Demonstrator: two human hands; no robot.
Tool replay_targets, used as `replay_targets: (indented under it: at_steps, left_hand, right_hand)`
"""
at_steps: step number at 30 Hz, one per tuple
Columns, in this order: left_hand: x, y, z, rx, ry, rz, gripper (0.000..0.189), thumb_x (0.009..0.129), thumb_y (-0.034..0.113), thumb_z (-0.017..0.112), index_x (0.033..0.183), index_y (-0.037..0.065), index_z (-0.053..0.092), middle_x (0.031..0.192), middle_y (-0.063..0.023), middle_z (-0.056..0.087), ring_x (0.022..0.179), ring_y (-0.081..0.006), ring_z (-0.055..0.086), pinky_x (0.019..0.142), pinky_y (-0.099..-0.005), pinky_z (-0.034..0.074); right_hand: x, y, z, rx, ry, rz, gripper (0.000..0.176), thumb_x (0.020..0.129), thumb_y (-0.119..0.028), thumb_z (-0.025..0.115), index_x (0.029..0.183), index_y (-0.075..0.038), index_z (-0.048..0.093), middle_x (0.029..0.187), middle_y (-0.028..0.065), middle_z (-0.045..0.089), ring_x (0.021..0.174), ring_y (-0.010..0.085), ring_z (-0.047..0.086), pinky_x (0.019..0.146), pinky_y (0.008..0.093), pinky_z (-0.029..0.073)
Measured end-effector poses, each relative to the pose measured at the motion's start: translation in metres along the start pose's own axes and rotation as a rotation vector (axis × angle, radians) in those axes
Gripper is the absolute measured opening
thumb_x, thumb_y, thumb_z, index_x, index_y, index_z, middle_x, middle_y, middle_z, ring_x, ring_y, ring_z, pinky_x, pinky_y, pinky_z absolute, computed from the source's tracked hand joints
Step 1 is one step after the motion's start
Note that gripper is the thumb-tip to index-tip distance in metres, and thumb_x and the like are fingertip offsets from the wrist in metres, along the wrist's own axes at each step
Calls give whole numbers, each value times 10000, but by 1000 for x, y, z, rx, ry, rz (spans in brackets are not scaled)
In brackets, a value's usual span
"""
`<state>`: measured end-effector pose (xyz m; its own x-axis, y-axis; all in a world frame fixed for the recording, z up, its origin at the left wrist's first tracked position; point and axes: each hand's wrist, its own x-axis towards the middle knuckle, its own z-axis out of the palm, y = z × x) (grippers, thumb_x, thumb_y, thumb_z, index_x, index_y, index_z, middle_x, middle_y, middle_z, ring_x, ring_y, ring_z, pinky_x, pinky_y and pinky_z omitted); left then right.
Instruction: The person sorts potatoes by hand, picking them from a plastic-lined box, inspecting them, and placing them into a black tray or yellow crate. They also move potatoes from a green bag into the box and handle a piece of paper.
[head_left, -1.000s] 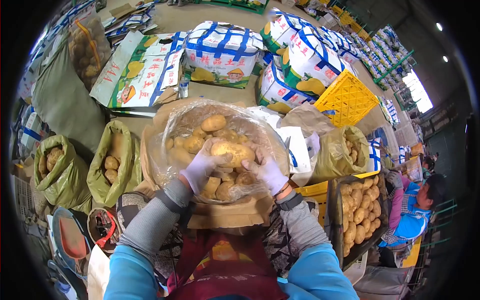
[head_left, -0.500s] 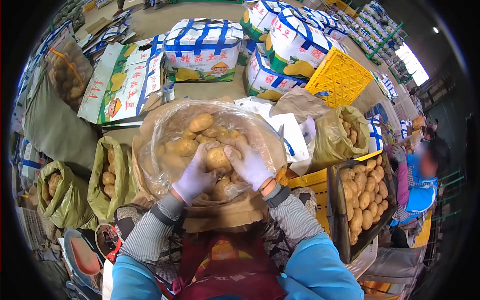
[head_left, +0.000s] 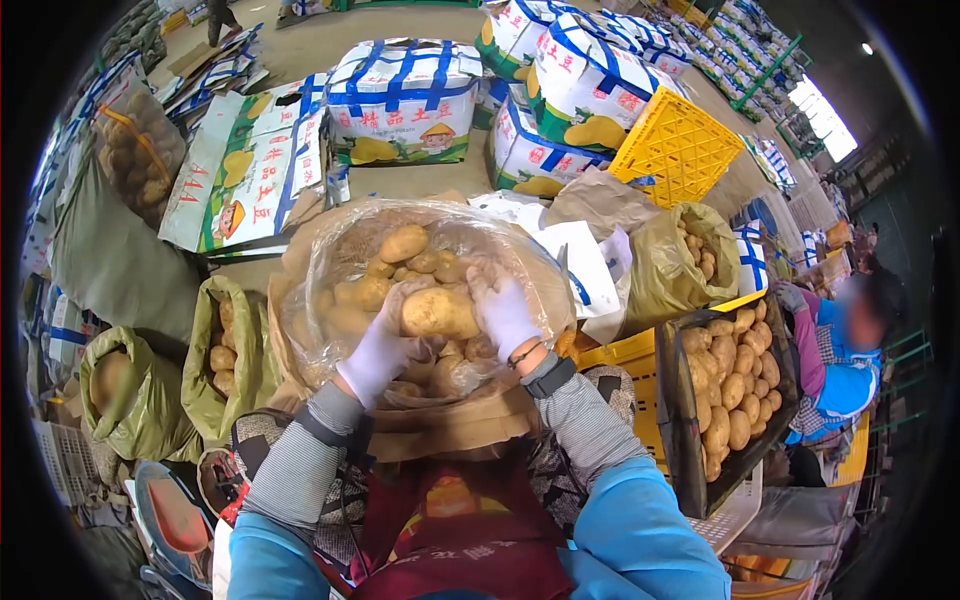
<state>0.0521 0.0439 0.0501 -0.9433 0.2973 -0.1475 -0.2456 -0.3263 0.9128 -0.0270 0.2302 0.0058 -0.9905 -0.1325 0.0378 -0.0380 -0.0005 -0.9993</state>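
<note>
A large oval potato [head_left: 440, 313] is raised over the bag, its long side toward me. My left hand [head_left: 385, 345], in a pale thin glove, grips its left end with fingers closed around it. At the potato's right end is my right hand [head_left: 505, 312], gloved the same way, its fingers curled against that end; part of the contact is hidden. Below and behind lie more potatoes [head_left: 370, 292] inside a clear plastic bag [head_left: 545, 262]. Brown paper [head_left: 480, 425] surrounds that bag.
On the right, a dark-lined crate of potatoes [head_left: 735, 400] stands beside a person [head_left: 845, 350]. Green sacks [head_left: 240, 345] with potatoes are at left, another sack [head_left: 665, 285] at right. Printed boxes [head_left: 405, 105] and a yellow crate [head_left: 680, 150] stand behind.
The held potato has turned, now showing its long side instead of a rounder end. My right hand has shifted slightly right. The person at right has moved a little.
</note>
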Motion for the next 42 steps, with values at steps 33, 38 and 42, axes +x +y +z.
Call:
replay_targets:
  at_steps: [33, 38, 42]
  left_hand:
    - [-5, -29, -22, 584, 157, 236, 454, 975, 426, 502, 1255, 70, 534, 1014, -87, 672, 824, -239, 684, 605, -287, 551]
    - [2, -9, 13, -268, 201, -164, 492, 1006, 480, 469, 1248, 59, 550, 946, -75, 678, 713, -166, 679, 503, -228, 546]
    - [9, -17, 4, -304, 218, -146, 503, 1018, 450, 463, 1318, 51, 521, 1081, -87, 683, 710, -153, 700, 435, -181, 480]
  right_hand:
    - [-32, -12, 20, 230, -402, -10, 827, 852, -450, 745, 1444, -14, 367, 1356, 163, 526, 1233, 257, 529, 1044, 362, 439]
    - [-30, -69, 9, -459, -248, 292, 698, 931, -509, 601, 1372, 12, 450, 1327, 169, 545, 1231, 291, 540, 1021, 356, 453]
    - [-13, 15, 36, 494, -130, 149, 770, 903, -537, 630, 1411, -7, 397, 1350, 165, 494, 1271, 268, 456, 1030, 339, 433]
